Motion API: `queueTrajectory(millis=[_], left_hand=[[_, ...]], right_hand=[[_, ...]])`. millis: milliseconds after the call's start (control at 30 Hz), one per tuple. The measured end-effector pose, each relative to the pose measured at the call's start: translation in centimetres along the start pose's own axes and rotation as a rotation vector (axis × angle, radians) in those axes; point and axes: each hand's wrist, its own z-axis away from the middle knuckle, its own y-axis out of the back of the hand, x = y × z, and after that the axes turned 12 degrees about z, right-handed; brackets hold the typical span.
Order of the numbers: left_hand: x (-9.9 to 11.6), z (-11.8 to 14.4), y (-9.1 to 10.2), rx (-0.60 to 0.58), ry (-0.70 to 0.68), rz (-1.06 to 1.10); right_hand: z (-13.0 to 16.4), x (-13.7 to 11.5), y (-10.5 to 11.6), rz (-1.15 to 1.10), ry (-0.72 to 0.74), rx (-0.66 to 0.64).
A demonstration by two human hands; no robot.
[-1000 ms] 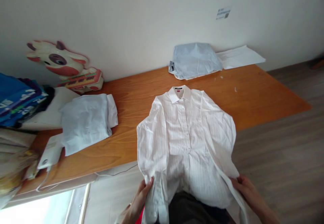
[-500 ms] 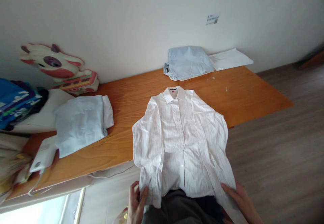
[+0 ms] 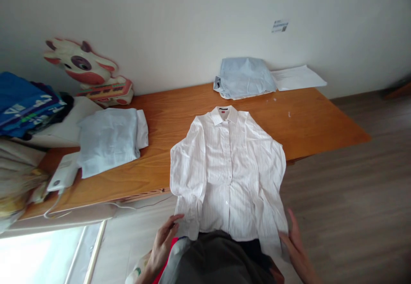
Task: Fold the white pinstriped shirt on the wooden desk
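Note:
A white long-sleeved shirt (image 3: 216, 177) with thin stripes lies front side up, its collar on the wooden table and its lower part hanging over the front edge toward my body. Both sleeves run down along its sides. My left hand (image 3: 163, 241) is at the outer edge of the cuff on the left, fingertips at the cloth, thumb and fingers slightly apart. Beside the other cuff, my right hand (image 3: 295, 245) has its thumb at the sleeve edge and its fingers spread away from it.
On the wooden table (image 3: 324, 121), folded light-blue clothing (image 3: 109, 138) lies left and another folded blue garment (image 3: 245, 76) at the back beside white paper (image 3: 298, 78). A cow-shaped toy keyboard (image 3: 93, 72), a blue bag (image 3: 25, 108) and a corded white device (image 3: 64, 173) stand left.
My left hand has moved left, from gripping the cuff to its outer edge. My right hand's fingers have come off the other sleeve and spread. The view has shifted slightly.

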Motion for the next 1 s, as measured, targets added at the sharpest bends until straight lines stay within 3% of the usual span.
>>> queueTrajectory(millis=[167,300,400,500,633,733,867,933,1000], left_hand=[[-0.8,-0.8,1.3,-0.152,-0.004,-0.052],[-1.2,-3.1,2.5,-0.243,-0.265,-0.32],[-2.1,-5.4,3.7,-0.352,-0.442,-0.52],[-3.2,-7.1,4.1,-0.393,-0.586,-0.633],[-3.2,-7.8,3.1,-0.408,-0.769,-0.656],[-2.7,-7.3,2.0,-0.359,-0.836,-0.696],[-2.9,-6.7,1.8,-0.235,-0.967,-0.771],[-3.3,-6.7,1.8,-0.195,-1.048,-0.769],[-3.5,-6.8,1.5,-0.207,-1.102,-0.748]], right_hand=[[1.0,0.4,1.5,-0.014,0.043,-0.192],[0.2,0.0,2.9,-0.015,0.076,-0.379],[-0.8,0.3,3.0,0.1,0.261,-0.413],[-2.9,1.7,2.7,0.362,0.611,-0.352],[-6.5,4.1,1.9,0.643,0.988,-0.136],[-7.9,5.1,0.8,0.691,1.079,0.011],[-7.5,4.9,0.2,0.662,1.068,0.209],[-7.2,3.9,0.6,0.631,1.066,0.222],[-7.3,2.6,1.1,0.578,1.09,0.148]])
